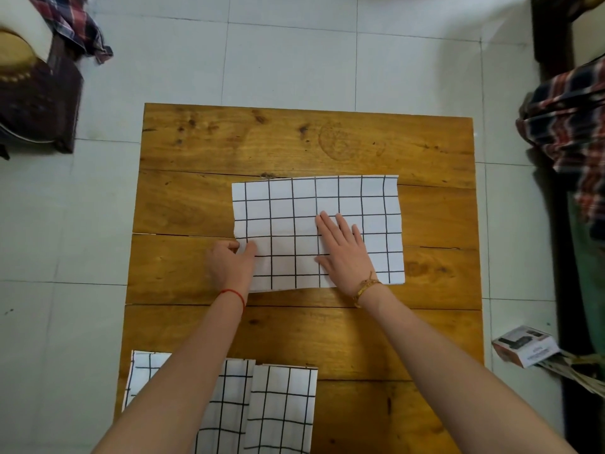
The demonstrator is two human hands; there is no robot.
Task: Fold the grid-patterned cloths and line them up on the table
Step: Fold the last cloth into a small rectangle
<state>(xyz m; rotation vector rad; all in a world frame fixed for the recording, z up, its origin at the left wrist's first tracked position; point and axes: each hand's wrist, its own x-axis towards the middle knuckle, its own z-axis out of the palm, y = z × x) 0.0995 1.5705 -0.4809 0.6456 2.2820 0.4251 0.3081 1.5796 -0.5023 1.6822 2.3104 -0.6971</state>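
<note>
Bare forearms, no sleeves; left wrist red thread bracelet (234,294); right wrist gold bracelet (366,286), possibly beaded.

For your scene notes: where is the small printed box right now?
In the head view, the small printed box lies on the tiled floor, just off the wooden table's right edge.

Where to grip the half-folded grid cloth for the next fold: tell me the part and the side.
Probably the left short edge of the half-folded grid cloth, coming from the left. It lies flat on the table, longer left to right; the left hand already pinches that edge, and the right hand presses flat at the middle, anchoring a fold line.
</note>
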